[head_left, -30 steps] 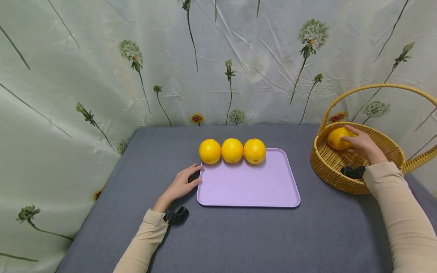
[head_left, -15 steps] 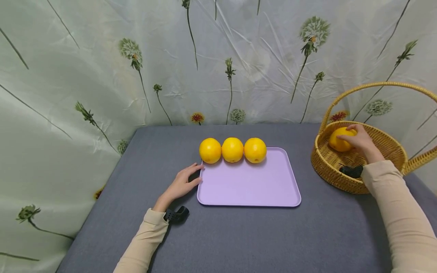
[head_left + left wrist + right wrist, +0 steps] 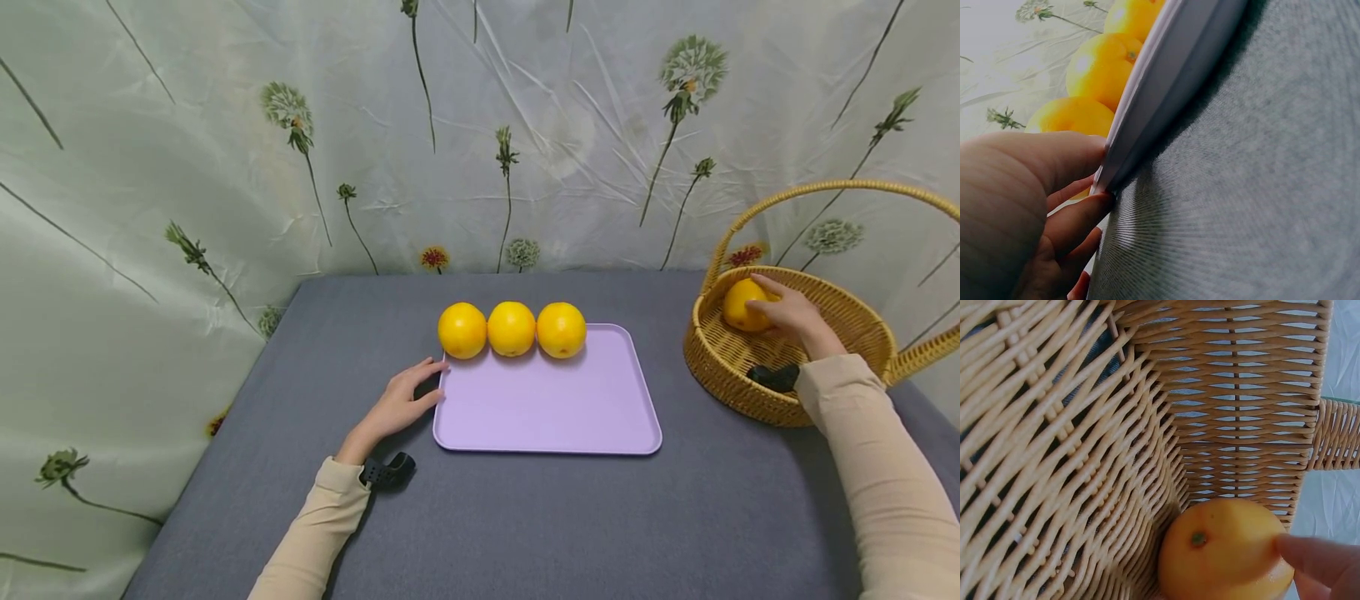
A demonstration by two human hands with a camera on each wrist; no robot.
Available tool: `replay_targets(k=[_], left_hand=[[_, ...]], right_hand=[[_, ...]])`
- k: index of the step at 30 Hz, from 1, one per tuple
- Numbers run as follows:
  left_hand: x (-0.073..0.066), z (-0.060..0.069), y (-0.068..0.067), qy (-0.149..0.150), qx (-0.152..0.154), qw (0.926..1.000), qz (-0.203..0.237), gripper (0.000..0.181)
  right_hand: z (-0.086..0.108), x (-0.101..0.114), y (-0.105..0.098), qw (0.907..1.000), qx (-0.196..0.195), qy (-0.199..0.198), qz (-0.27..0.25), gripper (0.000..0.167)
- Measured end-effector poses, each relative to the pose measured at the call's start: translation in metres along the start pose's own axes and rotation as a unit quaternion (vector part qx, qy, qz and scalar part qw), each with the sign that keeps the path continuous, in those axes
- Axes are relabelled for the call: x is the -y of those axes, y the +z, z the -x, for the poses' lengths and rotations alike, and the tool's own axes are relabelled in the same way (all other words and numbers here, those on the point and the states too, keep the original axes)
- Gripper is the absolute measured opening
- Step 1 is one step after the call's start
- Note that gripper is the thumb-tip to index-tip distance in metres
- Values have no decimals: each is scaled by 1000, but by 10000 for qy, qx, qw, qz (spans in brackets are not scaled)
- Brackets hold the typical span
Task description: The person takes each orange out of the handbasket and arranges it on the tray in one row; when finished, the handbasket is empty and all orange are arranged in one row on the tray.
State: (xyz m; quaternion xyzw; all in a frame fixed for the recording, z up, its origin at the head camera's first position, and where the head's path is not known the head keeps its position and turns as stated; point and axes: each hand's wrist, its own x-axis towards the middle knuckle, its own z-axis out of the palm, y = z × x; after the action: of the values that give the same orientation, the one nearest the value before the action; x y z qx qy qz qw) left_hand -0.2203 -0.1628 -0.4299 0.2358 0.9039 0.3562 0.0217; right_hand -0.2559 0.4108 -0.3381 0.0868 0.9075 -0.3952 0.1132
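Three oranges sit side by side in a row along the back edge of a lilac tray [image 3: 547, 400], the leftmost orange [image 3: 462, 331] at its back left corner. At the tray's left edge, my left hand [image 3: 397, 404] rests on the table with its fingertips touching the rim, which the left wrist view shows close up. My right hand [image 3: 795, 317] reaches into a wicker basket [image 3: 716, 379] and holds another orange [image 3: 744, 305] between thumb and fingers. This orange lies low against the basket's woven side in the right wrist view; part of it is hidden by the hand.
The basket's tall arched handle [image 3: 840, 185] rises over the right forearm. A grey cloth [image 3: 540, 525] covers the table. Behind it hangs a pale flower-printed curtain [image 3: 420, 167].
In the basket, the right hand's fingers have shifted slightly on the orange, which has moved a little and turned. The left hand, tray and the row of oranges stay put.
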Motion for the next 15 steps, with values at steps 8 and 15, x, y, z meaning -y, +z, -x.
replay_targets(k=[8, 15], left_hand=[[0, 0, 0, -56, 40, 10000, 0, 49], [0, 0, -1, -81, 47, 10000, -2, 48]], right_hand=[[0, -2, 3, 9991, -361, -174, 110, 76], [2, -1, 4, 9977, -556, -228, 308, 74]])
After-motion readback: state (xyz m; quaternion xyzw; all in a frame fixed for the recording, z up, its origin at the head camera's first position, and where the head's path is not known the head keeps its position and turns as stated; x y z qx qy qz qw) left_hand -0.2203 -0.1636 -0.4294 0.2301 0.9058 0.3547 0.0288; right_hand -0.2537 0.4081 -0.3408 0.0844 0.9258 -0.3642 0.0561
